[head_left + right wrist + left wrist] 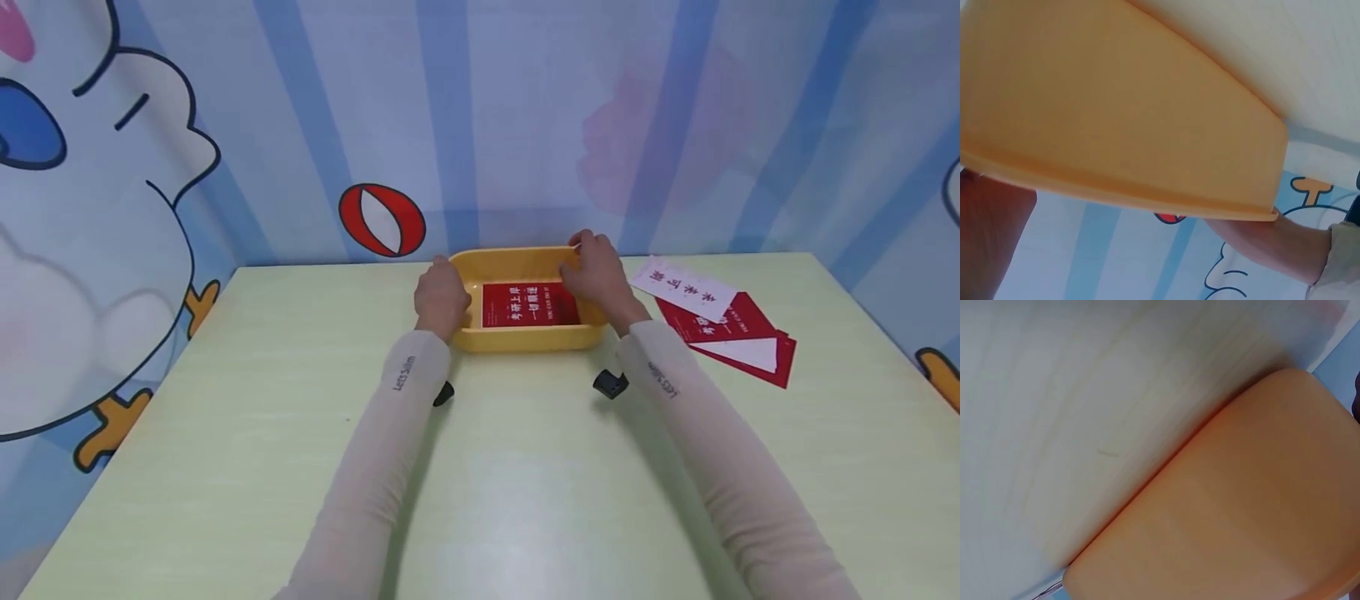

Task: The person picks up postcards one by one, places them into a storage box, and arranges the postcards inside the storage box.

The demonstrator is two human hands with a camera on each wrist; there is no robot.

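A shallow yellow plastic basin (pixel 528 340) rests near the back of the table, with a red card (pixel 495 308) bearing white characters lying flat inside. My left hand (pixel 441 293) grips its left rim, fingers curled over the edge. At the right end, my right hand (pixel 600 275) holds the other rim, thumb on the inner side and fingertips near the back corner. Both wrist views are mostly filled by the basin's outer wall (pixel 1222 506), seen low against the tabletop; in the right wrist view, the wall (pixel 1122 112) hides most of the fingers.
Right of the basin lie overlapping red cards (pixel 783 358) and a pale pink slip (pixel 682 287) with characters. The light green table (pixel 300 375) meets a blue striped cartoon backdrop (pixel 517 125) just behind the basin. Dark wrist-camera pieces (pixel 611 384) hang beneath the sleeves.
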